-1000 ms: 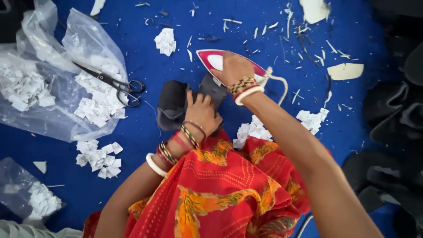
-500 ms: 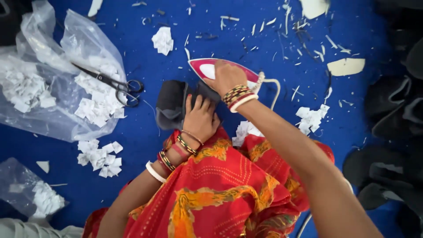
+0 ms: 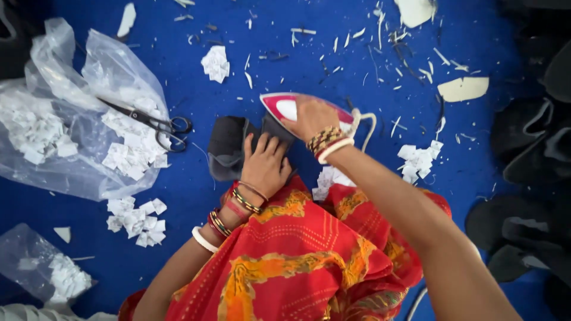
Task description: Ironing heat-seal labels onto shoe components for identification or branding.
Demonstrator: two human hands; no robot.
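Observation:
My right hand (image 3: pixel 310 117) grips the handle of a red and white clothes iron (image 3: pixel 284 107), whose tip points left over a dark grey fabric piece (image 3: pixel 228 145) on the blue floor covering (image 3: pixel 285 65). My left hand (image 3: pixel 265 165) lies flat on the same fabric piece, fingers spread, just below the iron. Both wrists carry several bangles. Red and orange patterned cloth (image 3: pixel 297 261) covers my lap under my arms.
Black scissors (image 3: pixel 156 123) lie on a clear plastic bag (image 3: pixel 71 125) full of white paper squares at left. More white squares (image 3: pixel 135 217) and a second bag (image 3: pixel 41 267) lie lower left. Dark shoe-upper pieces (image 3: pixel 526 154) pile at the right edge. White scraps litter the floor.
The iron in my right hand has slid slightly left across the fabric piece. My left hand stays pressed on the fabric.

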